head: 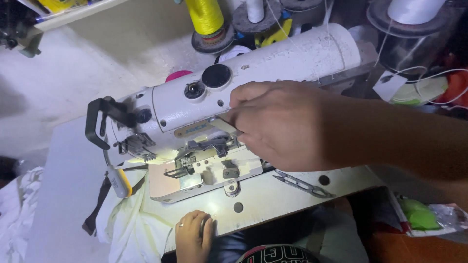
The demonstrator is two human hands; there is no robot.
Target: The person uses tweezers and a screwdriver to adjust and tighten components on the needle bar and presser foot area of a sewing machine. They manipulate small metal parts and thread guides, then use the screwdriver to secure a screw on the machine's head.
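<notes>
The right hand reaches across the white sewing machine from the right, its fingers curled close together at the front of the machine head, just above the metal clamp mechanism. They seem to pinch a small part or thread there, but the hand covers it, so I cannot tell what it holds. The left hand rests with bent fingers on the near edge of the machine bed, beside pale fabric, and grips nothing I can see. Thread snips lie on the bed just below the right wrist. I think the main risk is the fingers being so near the moving parts: if the machine started, they could be caught. The wrist could also push the snips off the bed.
</notes>
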